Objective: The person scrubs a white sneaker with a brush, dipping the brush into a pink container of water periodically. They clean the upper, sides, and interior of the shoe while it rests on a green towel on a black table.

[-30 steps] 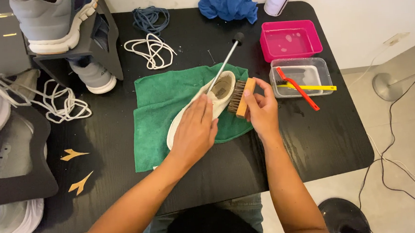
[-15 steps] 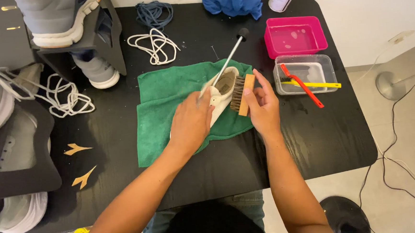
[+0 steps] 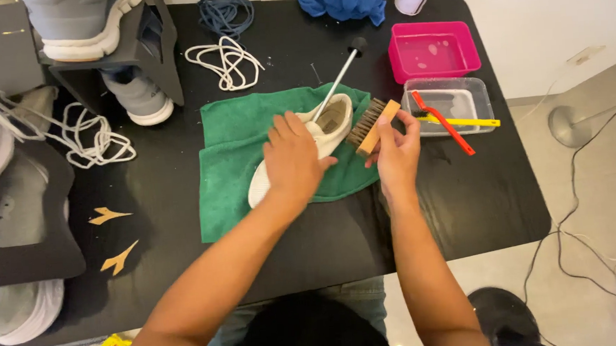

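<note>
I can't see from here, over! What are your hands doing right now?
Left hand pressing down white sneaker on green towel. Right hand gripping wooden bristle brush at the heel. Metal rod sticks out of the shoe.

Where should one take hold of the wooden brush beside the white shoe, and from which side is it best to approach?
Grip the wooden brush by its bare wooden back, probably from the right, away from the white shoe. Its bristles face the shoe, so only the block's far side and end are free. The right hand holds it this way, while the left hand presses on the shoe.
</note>
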